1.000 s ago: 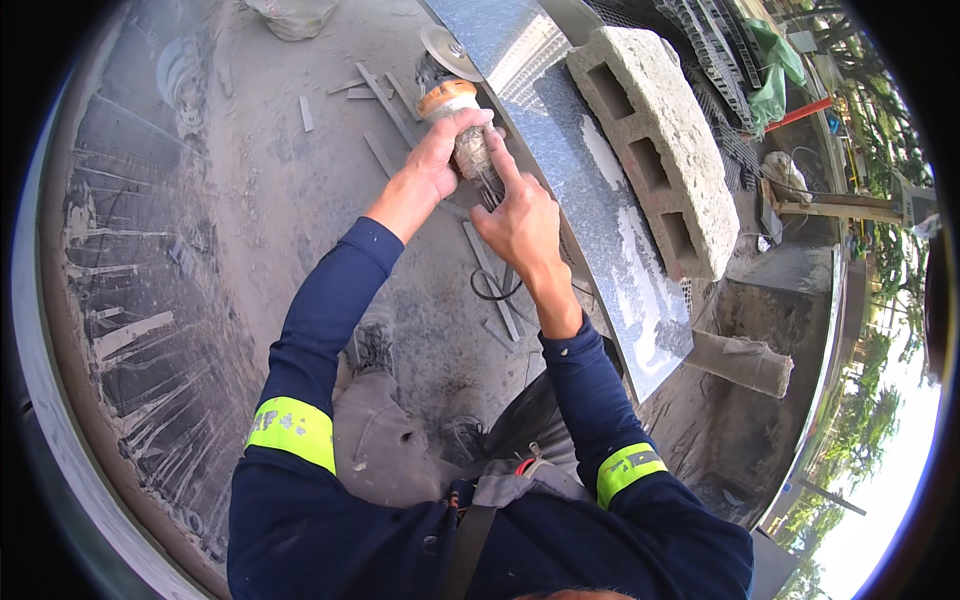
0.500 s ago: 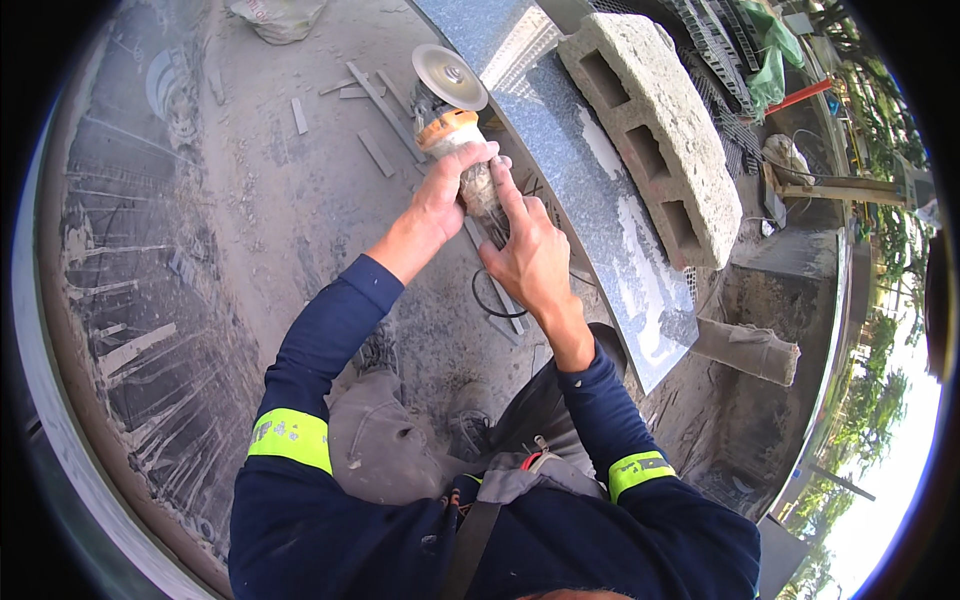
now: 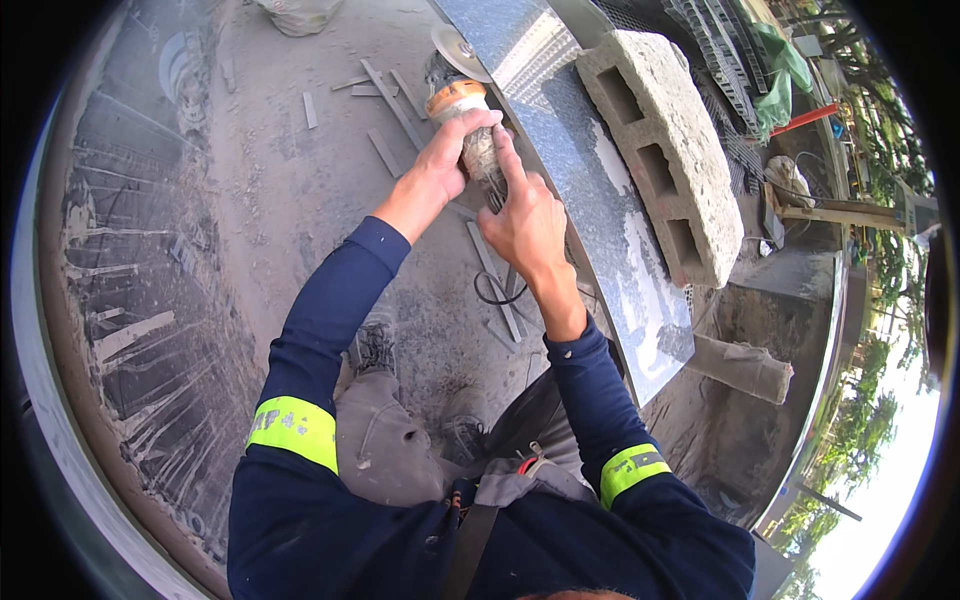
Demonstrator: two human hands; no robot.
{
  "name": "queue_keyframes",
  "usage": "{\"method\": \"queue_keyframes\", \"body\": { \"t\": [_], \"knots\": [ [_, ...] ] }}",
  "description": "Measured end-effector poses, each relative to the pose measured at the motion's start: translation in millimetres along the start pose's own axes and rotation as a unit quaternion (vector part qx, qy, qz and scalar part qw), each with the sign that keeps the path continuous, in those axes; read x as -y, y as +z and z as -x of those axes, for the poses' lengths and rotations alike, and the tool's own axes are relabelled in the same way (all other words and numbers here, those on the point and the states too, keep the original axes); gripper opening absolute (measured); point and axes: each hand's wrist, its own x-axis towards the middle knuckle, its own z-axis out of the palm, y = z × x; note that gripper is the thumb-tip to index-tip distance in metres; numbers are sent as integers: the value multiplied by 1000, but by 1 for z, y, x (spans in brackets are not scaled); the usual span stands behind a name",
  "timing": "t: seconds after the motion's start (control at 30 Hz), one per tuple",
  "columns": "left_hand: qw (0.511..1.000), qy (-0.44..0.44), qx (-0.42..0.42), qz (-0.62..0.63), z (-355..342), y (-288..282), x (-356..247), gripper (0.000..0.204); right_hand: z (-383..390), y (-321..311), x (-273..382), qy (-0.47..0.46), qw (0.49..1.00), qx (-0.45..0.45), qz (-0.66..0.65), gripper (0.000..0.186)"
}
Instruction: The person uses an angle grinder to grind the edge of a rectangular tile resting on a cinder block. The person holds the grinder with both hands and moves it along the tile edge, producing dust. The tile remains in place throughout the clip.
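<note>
An angle grinder (image 3: 481, 152) with a dusty wrapped body and an orange collar is held in both my hands. My left hand (image 3: 446, 160) closes round its front part behind the collar. Farther back, my right hand (image 3: 530, 222) grips the body, its index finger stretched along it. The round, pale disc (image 3: 456, 48) is at the left edge of a blue-grey speckled stone slab (image 3: 560, 115). Part of the disc is hidden at that edge, and I cannot tell whether they touch.
A hollow concrete block (image 3: 690, 150) lies on the slab. Thin cut strips (image 3: 392, 100) and a dark cable (image 3: 497, 292) lie on the dusty floor below. A whitish sack (image 3: 303, 14) is at the far left; a wrapped cylinder (image 3: 745, 369) juts out at right.
The grinder and both hands have shifted slightly toward the slab's edge in the view. The disc, fully visible before, is now partly hidden there. My grip looks the same.
</note>
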Motion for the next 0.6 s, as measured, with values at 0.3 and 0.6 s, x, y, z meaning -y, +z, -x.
{"method": "queue_keyframes", "body": {
  "t": [0.3, 0.6],
  "knots": [
    [1000, -3, 14, 17, 36, 7, 20, 31, 35, -9, -4, 12, 1000, 10, -9, 101],
    [999, 21, -16, 27, 46, 15, 30, 30, 42, -11, -9, 14, 1000, 15, -15, 100]
  ]
}}
